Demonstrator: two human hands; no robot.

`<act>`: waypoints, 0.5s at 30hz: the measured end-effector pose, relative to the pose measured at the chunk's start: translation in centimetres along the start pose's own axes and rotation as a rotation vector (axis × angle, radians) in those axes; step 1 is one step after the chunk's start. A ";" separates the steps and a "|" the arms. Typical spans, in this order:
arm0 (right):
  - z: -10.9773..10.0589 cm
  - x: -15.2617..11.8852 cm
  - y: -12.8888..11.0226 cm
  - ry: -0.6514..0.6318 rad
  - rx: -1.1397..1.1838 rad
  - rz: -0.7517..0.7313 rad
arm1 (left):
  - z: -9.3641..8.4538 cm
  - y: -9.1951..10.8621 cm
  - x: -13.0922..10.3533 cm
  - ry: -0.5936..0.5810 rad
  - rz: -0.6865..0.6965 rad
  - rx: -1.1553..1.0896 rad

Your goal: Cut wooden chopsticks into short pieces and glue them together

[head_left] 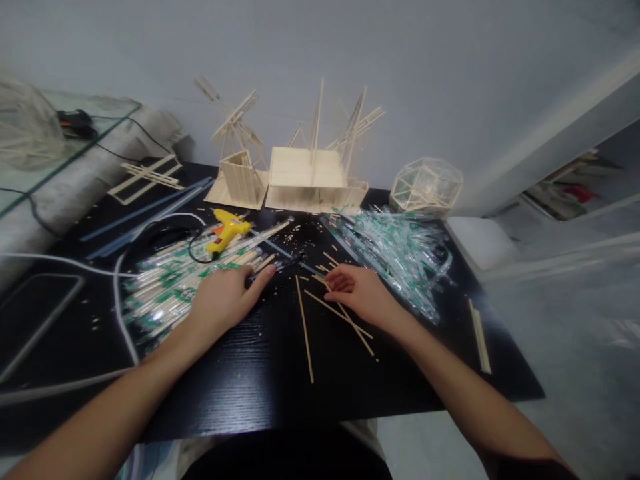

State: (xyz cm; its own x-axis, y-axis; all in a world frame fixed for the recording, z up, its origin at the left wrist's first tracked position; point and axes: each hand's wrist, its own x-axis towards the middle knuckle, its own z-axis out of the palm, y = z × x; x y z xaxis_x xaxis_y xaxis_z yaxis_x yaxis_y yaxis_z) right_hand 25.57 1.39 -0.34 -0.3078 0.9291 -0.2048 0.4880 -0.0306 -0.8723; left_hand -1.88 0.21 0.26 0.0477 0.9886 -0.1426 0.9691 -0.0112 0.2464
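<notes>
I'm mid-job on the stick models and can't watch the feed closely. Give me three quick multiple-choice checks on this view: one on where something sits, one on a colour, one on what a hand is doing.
1. Where does the glue gun lie?
A. Behind the left hand, beside the pile of wrapped sticks
B. On the white pad at the right edge
C. On the flat-topped stick model

2. What colour is the glue gun's body?
A. Blue
B. Yellow
C. Red

3. What is the right hand doing?
A. Raised off the table
B. Gripping the glue gun
C. Resting curled on loose bare sticks on the black table

Answers: 1 A, it lies just beyond the left hand's fingers at the pile's far edge. 2 B, the body is yellow with an orange trigger. 3 C, its fingers curl down onto the crossed sticks.
</notes>
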 end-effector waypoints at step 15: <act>3.8 -4.5 -2.2 -0.392 -0.596 -0.483 | 0.2 0.0 -0.4 0.111 0.056 -0.131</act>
State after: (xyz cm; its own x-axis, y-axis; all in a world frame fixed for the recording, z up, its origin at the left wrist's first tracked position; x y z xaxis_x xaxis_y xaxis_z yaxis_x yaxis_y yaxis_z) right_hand 22.78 -4.11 0.77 -0.7987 0.5924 -0.1055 0.5440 0.6360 -0.5474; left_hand -1.87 -0.26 0.10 0.0666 0.9976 -0.0206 0.9256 -0.0541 0.3746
